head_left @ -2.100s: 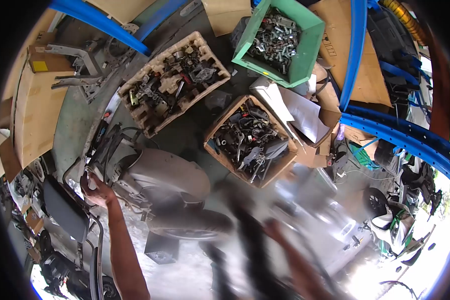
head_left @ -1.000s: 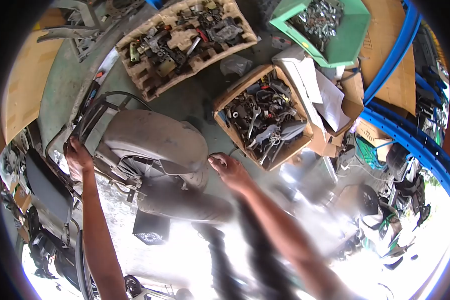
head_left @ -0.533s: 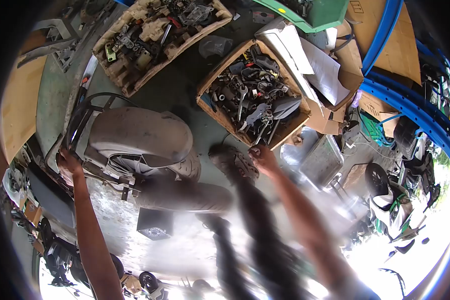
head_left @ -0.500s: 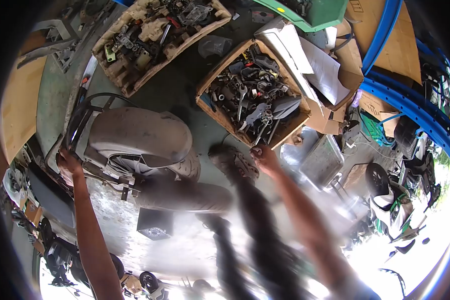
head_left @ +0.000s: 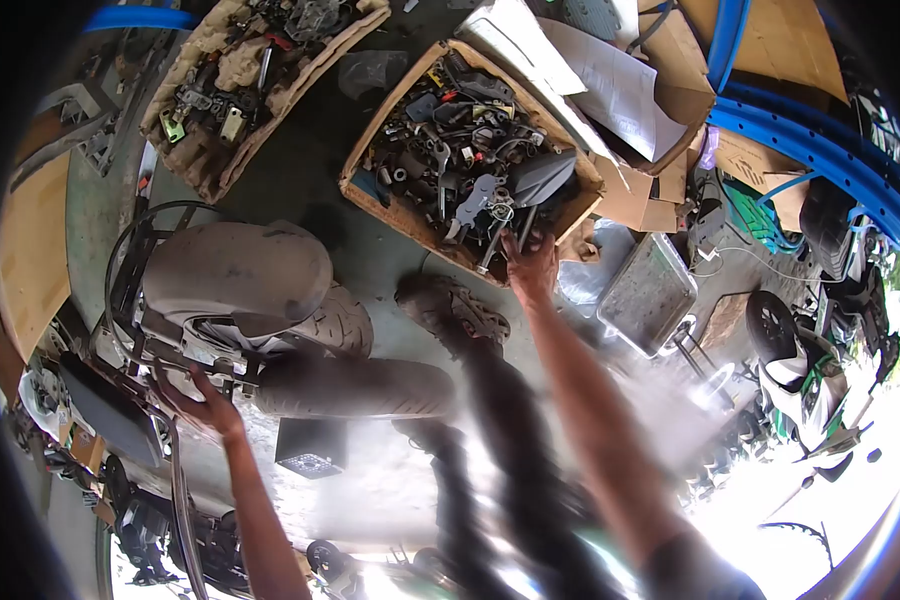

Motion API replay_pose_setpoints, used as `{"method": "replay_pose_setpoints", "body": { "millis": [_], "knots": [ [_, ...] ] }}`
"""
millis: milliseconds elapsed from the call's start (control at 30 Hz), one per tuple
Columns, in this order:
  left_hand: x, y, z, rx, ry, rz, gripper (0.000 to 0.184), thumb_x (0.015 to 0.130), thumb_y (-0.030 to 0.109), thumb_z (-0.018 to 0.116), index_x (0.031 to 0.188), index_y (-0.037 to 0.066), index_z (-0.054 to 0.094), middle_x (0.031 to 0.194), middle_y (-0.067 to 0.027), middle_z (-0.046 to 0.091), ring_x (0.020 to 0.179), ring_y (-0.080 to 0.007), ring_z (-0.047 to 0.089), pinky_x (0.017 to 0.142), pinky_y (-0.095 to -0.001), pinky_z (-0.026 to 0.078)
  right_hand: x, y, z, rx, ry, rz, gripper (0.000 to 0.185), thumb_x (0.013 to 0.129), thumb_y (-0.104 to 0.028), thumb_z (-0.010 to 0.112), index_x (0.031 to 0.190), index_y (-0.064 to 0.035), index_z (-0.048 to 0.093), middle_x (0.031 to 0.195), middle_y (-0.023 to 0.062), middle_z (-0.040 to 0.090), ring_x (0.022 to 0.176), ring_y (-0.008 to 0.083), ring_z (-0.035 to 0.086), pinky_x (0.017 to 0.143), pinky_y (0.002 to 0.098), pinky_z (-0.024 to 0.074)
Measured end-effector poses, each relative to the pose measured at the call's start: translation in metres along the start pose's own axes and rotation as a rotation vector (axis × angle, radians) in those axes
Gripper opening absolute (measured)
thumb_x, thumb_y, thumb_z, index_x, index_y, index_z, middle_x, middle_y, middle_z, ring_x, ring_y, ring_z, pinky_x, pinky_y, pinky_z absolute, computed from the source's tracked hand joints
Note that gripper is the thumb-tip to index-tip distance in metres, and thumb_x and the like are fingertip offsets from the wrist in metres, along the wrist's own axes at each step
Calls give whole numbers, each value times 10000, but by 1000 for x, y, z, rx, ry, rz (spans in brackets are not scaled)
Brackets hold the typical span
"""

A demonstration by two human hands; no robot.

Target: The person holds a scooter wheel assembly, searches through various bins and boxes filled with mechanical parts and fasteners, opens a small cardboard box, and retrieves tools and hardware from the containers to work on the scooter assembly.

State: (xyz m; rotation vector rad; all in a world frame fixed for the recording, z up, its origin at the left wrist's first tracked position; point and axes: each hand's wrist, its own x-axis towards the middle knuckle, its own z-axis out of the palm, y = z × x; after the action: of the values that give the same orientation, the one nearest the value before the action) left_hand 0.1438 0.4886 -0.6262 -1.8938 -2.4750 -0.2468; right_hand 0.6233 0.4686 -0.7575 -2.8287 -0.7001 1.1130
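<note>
Workshop floor (head_left: 375, 255), dull green, lies between our two hands, with a dusty mudguard (head_left: 240, 270) just ahead of our left hand (head_left: 205, 408). That hand is spread, with nothing visible in its fingers; whether it touches the frame beside it we cannot tell. Our right hand (head_left: 532, 265) is at the near rim of the parts box (head_left: 575, 210), its fingers bent by some metal rods (head_left: 492, 250); we cannot see whether they grip anything.

To work well here, we should keep the wrist above the rim, pinch one piece at a time and draw it up slowly, since the heap looks tangled. Farther in from those fingers lie a spanner (head_left: 443, 185) and a grey panel (head_left: 545, 178) that could snag.

Rightward of the grip, a metal tray (head_left: 650, 295) narrows the room; back from it, our shoe (head_left: 455, 310) limits low swings. Straight up seems freest.
</note>
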Motion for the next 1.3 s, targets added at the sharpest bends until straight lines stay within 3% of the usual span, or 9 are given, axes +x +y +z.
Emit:
{"method": "replay_pose_setpoints", "body": {
  "millis": [133,167,300,433,500,633,667,1000,1300],
  "knots": [
    [-88,48,28,-766,83,-1102,641,953,381,544,1469,68,326,1411,-204,408,1202,-312,515,1003,-447,443,15,-4,6,116,248,-211,716,766,-437,762,1272,-34,455,1258,240,479,1186,381,441,975,462,384],
    [-106,11,45,-707,-155,-1312,630,959,439,508,1464,97,348,1413,-165,431,1200,-295,517,1006,-430,444,14,-9,3,117,238,-203,716,766,-437,762,1272,-34,455,1258,240,479,1186,381,441,975,462,384],
    [-121,65,71,75,-251,-889,569,953,467,492,1372,82,490,1314,-149,555,1183,-295,529,986,-456,439,2,-57,-13,71,426,-501,514,740,-210,755,1176,-57,528,1083,188,531,1054,358,504,918,475,413],
    [-138,81,89,-14,158,-490,363,885,351,550,1146,121,654,1081,-70,657,1152,-288,511,1014,-498,342,-13,-93,8,-30,30,-908,184,745,-136,717,905,-72,653,923,95,610,934,307,567,857,428,449],
    [-111,117,61,166,-238,-671,331,879,353,564,1058,105,691,1085,-62,657,1134,-299,523,1005,-512,354,-7,-108,31,-257,-129,-1086,203,760,-153,713,949,-87,677,951,87,616,983,302,555,867,412,444],
    [-125,105,79,240,-54,-553,337,872,379,580,1034,113,710,1156,-88,644,1194,-310,490,1052,-542,302,7,-129,71,-657,-71,-1010,128,772,-153,636,833,-119,744,1002,33,665,1028,243,552,865,450,403],
    [-124,107,74,272,-220,-674,408,879,385,548,1192,155,675,1296,-39,590,1315,-264,383,1120,-478,184,6,-129,80,-694,-7,-993,183,817,-203,591,809,-129,758,1039,6,674,1095,220,518,897,466,363],
    [-132,136,86,259,-239,-778,439,851,349,570,1234,148,643,1349,-81,557,1341,-314,330,1121,-502,170,11,-142,107,-794,-2,-811,255,904,-189,483,879,-141,733,1041,-19,668,1140,210,476,913,454,332],
    [-127,142,82,217,-138,-814,436,836,340,587,1214,133,655,1338,-108,555,1375,-316,288,1147,-518,129,14,-112,97,-706,109,-1099,179,843,-153,544,920,-145,705,1020,6,612,1099,225,492,883,466,355]
  ]
}}
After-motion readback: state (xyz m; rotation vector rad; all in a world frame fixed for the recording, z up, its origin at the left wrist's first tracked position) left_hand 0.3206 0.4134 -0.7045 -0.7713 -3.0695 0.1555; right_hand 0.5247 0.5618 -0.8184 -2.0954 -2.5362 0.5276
